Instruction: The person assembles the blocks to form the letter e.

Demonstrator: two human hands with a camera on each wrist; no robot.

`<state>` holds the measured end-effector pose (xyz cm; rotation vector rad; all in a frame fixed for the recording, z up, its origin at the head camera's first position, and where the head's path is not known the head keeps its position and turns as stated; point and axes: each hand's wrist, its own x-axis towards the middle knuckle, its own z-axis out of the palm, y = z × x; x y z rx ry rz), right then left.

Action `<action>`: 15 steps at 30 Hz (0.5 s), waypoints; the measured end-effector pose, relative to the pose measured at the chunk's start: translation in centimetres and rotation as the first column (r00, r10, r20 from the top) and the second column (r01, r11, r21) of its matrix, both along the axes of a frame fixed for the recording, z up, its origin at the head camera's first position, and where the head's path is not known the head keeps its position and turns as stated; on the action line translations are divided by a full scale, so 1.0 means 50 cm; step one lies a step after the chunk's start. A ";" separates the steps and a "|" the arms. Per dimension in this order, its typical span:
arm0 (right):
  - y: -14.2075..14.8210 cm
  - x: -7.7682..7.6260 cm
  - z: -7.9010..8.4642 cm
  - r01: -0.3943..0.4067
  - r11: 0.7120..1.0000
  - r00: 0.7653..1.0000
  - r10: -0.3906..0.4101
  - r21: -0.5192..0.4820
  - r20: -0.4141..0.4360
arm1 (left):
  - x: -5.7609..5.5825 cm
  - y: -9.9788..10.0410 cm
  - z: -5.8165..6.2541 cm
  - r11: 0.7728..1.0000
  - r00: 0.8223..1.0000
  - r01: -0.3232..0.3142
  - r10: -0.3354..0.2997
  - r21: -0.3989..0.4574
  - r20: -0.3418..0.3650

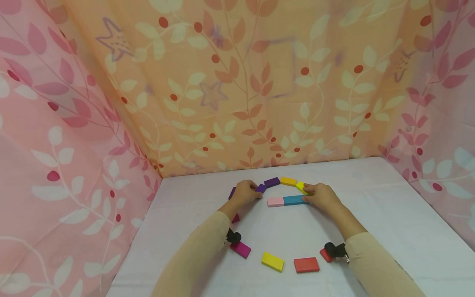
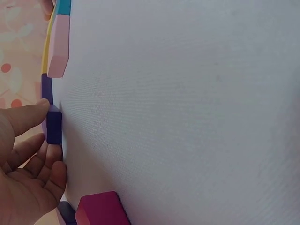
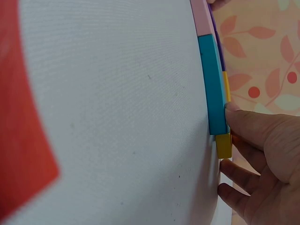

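Note:
In the head view, my left hand (image 1: 243, 194) pinches a purple block (image 1: 261, 189) between thumb and fingers at the left of a curved row. The left wrist view shows that purple block (image 2: 54, 126) standing on the cloth, with the thumb on one end. My right hand (image 1: 323, 196) has its fingertips about a bright yellow block (image 1: 300, 188) at the row's right end. Its thumb lies by the end of a long blue block (image 1: 295, 200), partly covering it. A pink block (image 1: 275, 202) adjoins the blue one. Another purple block (image 1: 272, 182) and an orange-yellow block (image 1: 288, 181) lie between my hands.
Nearer me lie a magenta block (image 1: 241, 250), a yellow block (image 1: 272, 262), a red block (image 1: 306, 265) and a partly hidden red block (image 1: 325, 255). Left of them, a dark red block (image 1: 235, 218) shows past my arm. Patterned curtains (image 1: 259, 82) enclose the white table (image 1: 193, 194).

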<state>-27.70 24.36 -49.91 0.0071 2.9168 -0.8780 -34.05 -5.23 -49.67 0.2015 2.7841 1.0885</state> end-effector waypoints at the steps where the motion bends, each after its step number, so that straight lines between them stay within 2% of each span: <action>1: 0.000 0.000 0.000 0.001 1.000 1.000 -0.001 -0.002 0.002 | 0.001 0.000 0.001 1.000 1.000 0.001 -0.001 0.001 -0.002; 15: 0.001 -0.002 -0.003 -0.019 1.000 1.000 0.019 -0.014 -0.016 | 0.003 0.007 0.002 1.000 1.000 -0.023 0.023 -0.012 0.012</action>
